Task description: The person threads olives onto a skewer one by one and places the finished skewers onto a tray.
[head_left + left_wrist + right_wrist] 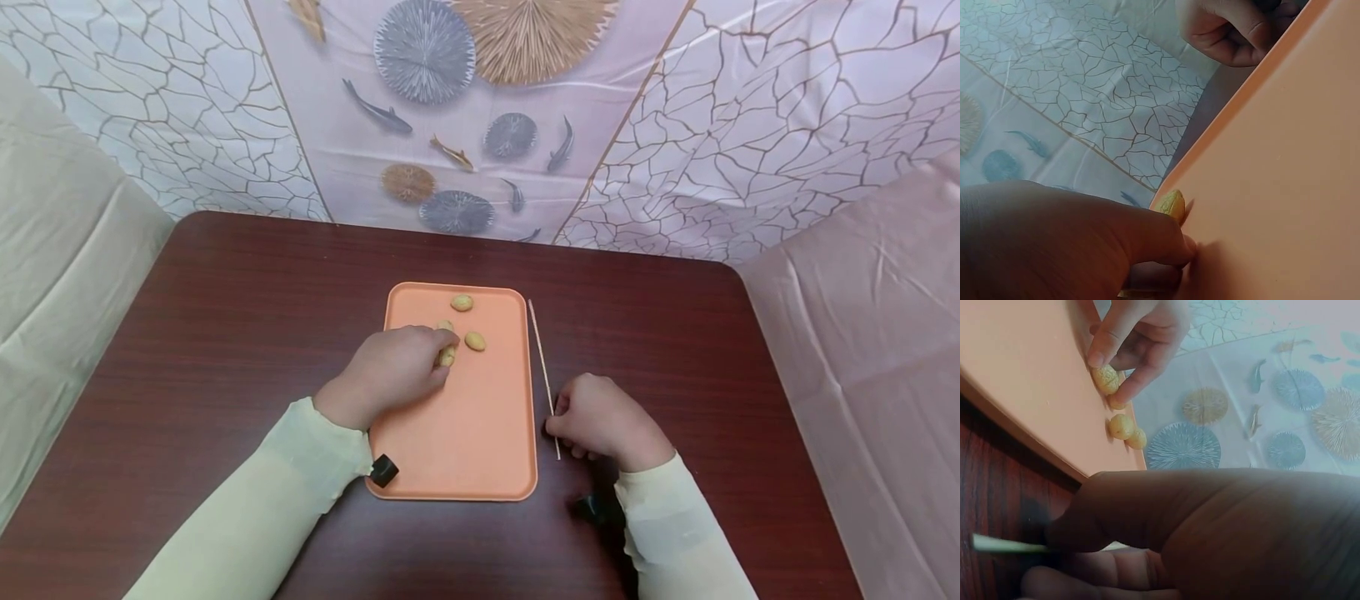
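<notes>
From my end, the head view shows four yellow lumps on the orange tray (465, 442), which lies on the dark worktop (667, 333). The fingers of the left hand (393, 362) are nearly closed, thumb and fingertips pinching the near lump (447, 357); the second lump (445, 325) sits close against that grip, and I cannot tell whether it is held too. The far lump (461, 302) and the right lump (475, 341) rest on the tray, apart from the hand. The right hand (600, 421) has its fingers curled, pinching the thin stick (542, 358) near its lower end, just beside the tray's right edge. I'd judge the lumps light and fairly firm; their rough skin, plain in the right wrist view, should give some grip, but being rounded they could roll if pushed off-centre, so I would take each across its middle. The stick looks light and stiff along its length yet slender enough to snap if bent; I'd hold it low, as here, and load it lengthwise, never sideways.
</notes>
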The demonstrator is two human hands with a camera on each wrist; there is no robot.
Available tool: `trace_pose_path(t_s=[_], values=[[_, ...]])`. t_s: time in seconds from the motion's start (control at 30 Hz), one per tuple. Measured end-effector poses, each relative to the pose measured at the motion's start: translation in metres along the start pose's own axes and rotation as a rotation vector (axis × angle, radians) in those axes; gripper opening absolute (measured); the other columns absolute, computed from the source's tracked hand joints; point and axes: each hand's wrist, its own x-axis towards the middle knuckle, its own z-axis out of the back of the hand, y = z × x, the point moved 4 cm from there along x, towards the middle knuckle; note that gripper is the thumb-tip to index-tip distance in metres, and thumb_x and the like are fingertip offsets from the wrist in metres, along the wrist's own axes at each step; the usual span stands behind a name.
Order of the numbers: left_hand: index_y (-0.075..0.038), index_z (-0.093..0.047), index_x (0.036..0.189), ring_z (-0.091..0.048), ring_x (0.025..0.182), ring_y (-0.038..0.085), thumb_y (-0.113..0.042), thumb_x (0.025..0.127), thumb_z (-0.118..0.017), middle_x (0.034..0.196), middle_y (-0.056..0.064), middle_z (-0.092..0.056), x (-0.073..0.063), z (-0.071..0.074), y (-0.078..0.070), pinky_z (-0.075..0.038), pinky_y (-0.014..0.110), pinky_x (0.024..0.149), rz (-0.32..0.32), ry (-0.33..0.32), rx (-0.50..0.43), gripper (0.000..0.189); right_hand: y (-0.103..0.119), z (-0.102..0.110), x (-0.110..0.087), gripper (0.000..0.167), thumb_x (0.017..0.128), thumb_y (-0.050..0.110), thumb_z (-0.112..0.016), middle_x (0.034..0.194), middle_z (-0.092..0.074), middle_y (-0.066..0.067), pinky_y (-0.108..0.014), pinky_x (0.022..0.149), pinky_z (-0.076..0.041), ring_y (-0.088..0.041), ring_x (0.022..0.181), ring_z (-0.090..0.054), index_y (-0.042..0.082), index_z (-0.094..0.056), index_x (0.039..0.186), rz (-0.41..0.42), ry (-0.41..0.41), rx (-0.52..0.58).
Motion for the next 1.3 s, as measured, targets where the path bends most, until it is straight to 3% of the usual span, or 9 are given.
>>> trace_pose_path(t_s=[0.3,0.47,0.63,0.7,0.87,0.97,1.07,1.17,1.3], values=[[-0.022,-0.075,0.115,-0.057,0.076,0.018,-0.021,0.104,-0.067,0.076,-0.004,-0.061,0.000,0.001,0.001,-0.043,0.034,0.057,0.019,0.011,-0.023,0.013,0.000,-0.001,0.002,0.015,0.089,0.015,-0.074,0.056,-0.071,-0.005,-0.035,0.048,-0.061,-0.022,0.047,-0.068,0.011,-0.069,0.075,-0.021,0.003,0.015],[-0.021,-0.076,0.120,-0.055,0.073,0.016,-0.022,0.102,-0.071,0.072,-0.006,-0.056,0.000,-0.001,0.003,-0.040,0.032,0.056,0.025,0.017,-0.032,0.018,-0.002,0.001,0.004,0.021,0.088,0.017,-0.072,0.053,-0.069,-0.004,-0.033,0.049,-0.057,-0.021,0.045,-0.066,0.012,-0.069,0.068,-0.010,-0.014,-0.024],[-0.022,-0.072,0.103,-0.048,0.069,0.015,-0.018,0.101,-0.067,0.071,-0.007,-0.047,-0.001,0.001,0.005,-0.030,0.029,0.054,-0.003,-0.037,-0.050,0.007,-0.005,0.009,0.006,0.029,0.086,0.020,-0.071,0.049,-0.061,0.002,-0.029,0.052,-0.047,-0.016,0.046,-0.060,0.017,-0.063,0.059,0.036,-0.109,-0.078],[-0.022,-0.074,0.106,-0.048,0.069,0.015,-0.018,0.101,-0.066,0.073,-0.007,-0.047,-0.002,0.002,0.005,-0.031,0.029,0.055,-0.015,-0.069,-0.065,0.010,-0.005,0.013,0.006,0.028,0.085,0.020,-0.071,0.050,-0.057,0.005,-0.029,0.053,-0.043,-0.015,0.048,-0.056,0.018,-0.061,0.059,0.071,-0.181,-0.089],[-0.017,-0.078,0.135,-0.058,0.082,0.014,-0.022,0.102,-0.070,0.091,-0.006,-0.064,-0.005,0.006,0.008,-0.051,0.031,0.067,-0.032,-0.154,-0.158,0.035,-0.002,0.023,0.004,0.019,0.083,0.015,-0.073,0.059,-0.055,0.009,-0.028,0.057,-0.043,-0.014,0.057,-0.051,0.021,-0.063,0.068,0.223,-0.418,-0.080],[-0.015,-0.077,0.142,-0.061,0.089,0.015,-0.024,0.103,-0.073,0.101,-0.001,-0.069,-0.005,0.009,0.010,-0.056,0.033,0.075,-0.039,-0.203,-0.254,0.040,0.002,0.026,0.001,0.018,0.083,0.012,-0.076,0.064,-0.059,0.011,-0.025,0.059,-0.046,-0.011,0.059,-0.053,0.023,-0.066,0.073,0.363,-0.561,-0.061],[-0.020,-0.075,0.147,-0.064,0.092,0.018,-0.021,0.102,-0.077,0.110,0.000,-0.069,-0.006,0.013,0.012,-0.057,0.034,0.077,-0.052,-0.253,-0.375,0.046,0.006,0.027,-0.002,0.019,0.083,0.010,-0.079,0.067,-0.063,0.013,-0.019,0.059,-0.048,-0.006,0.060,-0.056,0.024,-0.069,0.077,0.520,-0.670,-0.029],[-0.023,-0.074,0.149,-0.068,0.096,0.019,-0.016,0.100,-0.080,0.116,-0.001,-0.070,-0.007,0.017,0.013,-0.060,0.035,0.080,-0.073,-0.308,-0.487,0.049,0.007,0.027,-0.005,0.020,0.083,0.007,-0.080,0.070,-0.067,0.013,-0.013,0.060,-0.050,-0.003,0.062,-0.060,0.024,-0.071,0.079,0.643,-0.714,0.038],[-0.015,-0.076,0.145,-0.071,0.098,0.019,-0.008,0.098,-0.082,0.115,0.003,-0.074,-0.007,0.022,0.014,-0.064,0.034,0.083,-0.087,-0.370,-0.602,0.048,0.006,0.025,-0.005,0.024,0.085,0.002,-0.082,0.075,-0.071,0.013,-0.011,0.064,-0.055,-0.002,0.065,-0.065,0.024,-0.074,0.084,0.717,-0.646,0.152]])
